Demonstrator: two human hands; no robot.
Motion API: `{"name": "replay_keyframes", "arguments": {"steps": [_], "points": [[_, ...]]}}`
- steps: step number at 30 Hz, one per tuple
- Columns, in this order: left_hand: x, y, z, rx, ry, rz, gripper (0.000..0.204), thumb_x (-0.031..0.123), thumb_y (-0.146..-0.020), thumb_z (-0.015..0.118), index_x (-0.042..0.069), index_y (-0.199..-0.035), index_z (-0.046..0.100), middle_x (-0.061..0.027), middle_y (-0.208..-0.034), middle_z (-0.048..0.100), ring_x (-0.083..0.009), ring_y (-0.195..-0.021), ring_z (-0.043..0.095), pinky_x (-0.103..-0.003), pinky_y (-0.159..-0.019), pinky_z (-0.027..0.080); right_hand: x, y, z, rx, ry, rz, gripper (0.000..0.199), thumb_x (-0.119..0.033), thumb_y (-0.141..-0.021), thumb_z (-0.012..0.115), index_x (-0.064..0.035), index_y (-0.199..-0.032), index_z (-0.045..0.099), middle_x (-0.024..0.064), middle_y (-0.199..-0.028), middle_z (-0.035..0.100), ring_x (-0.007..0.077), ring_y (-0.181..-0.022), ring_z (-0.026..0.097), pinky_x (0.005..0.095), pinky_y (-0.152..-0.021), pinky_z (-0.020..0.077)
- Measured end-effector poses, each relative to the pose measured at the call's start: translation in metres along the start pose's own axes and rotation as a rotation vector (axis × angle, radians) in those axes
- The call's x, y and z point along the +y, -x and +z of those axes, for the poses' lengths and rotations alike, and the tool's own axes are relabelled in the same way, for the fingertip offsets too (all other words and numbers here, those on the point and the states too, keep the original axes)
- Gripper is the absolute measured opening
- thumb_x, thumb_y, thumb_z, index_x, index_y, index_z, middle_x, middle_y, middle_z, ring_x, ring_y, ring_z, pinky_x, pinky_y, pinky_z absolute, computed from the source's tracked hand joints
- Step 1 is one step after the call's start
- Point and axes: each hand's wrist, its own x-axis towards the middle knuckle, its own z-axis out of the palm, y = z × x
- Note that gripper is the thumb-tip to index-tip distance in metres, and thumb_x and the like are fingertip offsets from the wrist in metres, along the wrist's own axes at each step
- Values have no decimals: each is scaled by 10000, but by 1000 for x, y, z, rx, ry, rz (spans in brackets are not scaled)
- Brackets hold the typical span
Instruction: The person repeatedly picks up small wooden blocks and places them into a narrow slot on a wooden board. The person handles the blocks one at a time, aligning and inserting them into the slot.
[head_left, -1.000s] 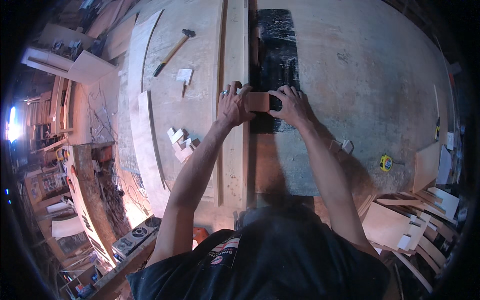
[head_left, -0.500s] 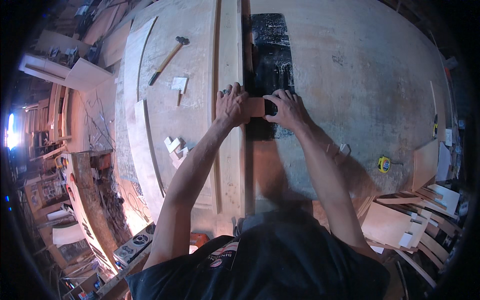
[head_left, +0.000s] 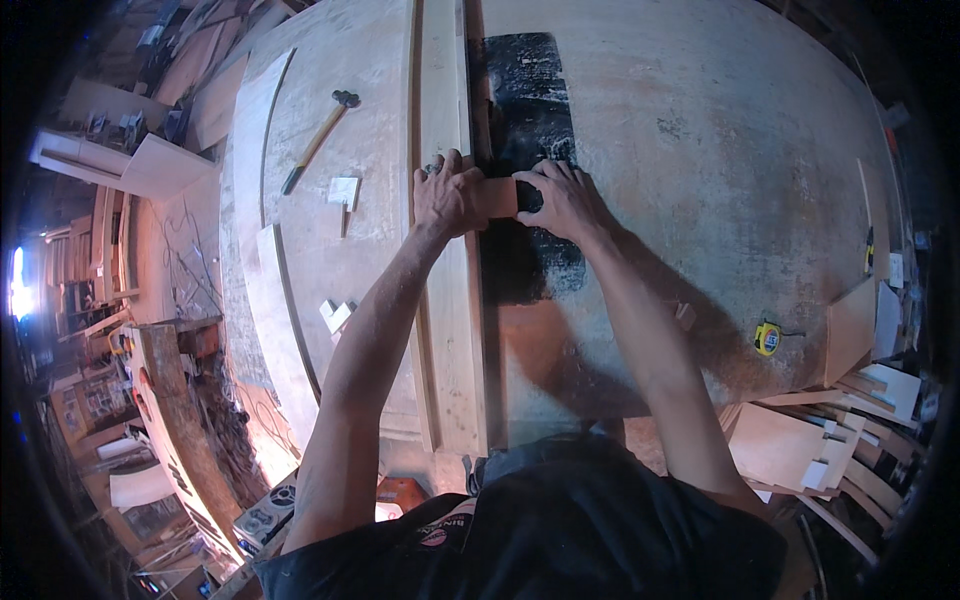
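Observation:
A small, flat wooden block (head_left: 500, 197) spans the gap between my hands, beside the raised edge of a long wooden board (head_left: 447, 330). My left hand (head_left: 447, 195) lies over the board with its fingers curled, closed on the block's left end. At the block's right end, my right hand (head_left: 565, 200) pinches it between thumb and fingers. Beneath my hands and to the right of the board, a black patch (head_left: 530, 80) covers part of the worn worktable (head_left: 660, 240). The fingers of my left hand partly hide the block.
Left of the board lie a hammer (head_left: 320, 140), a small wooden piece (head_left: 343, 190) and more offcuts (head_left: 336, 316). A yellow tape measure (head_left: 767, 338) rests at the right. Wood panels (head_left: 770, 445) are stacked at the lower right, and a long strip (head_left: 285, 310) lies along the table's left side.
The view has shifted slightly. Both hands and the wooden block have moved a little farther away along the board, with the grip unchanged.

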Motion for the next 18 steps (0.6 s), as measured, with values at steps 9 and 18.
{"name": "replay_keyframes", "arguments": {"steps": [9,18], "points": [[-8,-29,0,-4,33,-26,838,411,-596,1037,332,-1396,803,-61,-1470,588,-310,-1472,549,-530,-1133,457,0,-19,-17,-7,29,8,768,-452,-892,928,-263,-1589,670,74,-1543,633,318,-1498,573,549,-1257,458],[-14,-46,-3,-6,-29,4,813,457,-652,1009,316,-1420,785,-77,-1447,591,-353,-1426,563,-526,-1162,494,4,-33,-23,-20,15,23,797,-464,-868,946,-250,-1586,674,74,-1544,646,318,-1505,572,565,-1275,428]]}}
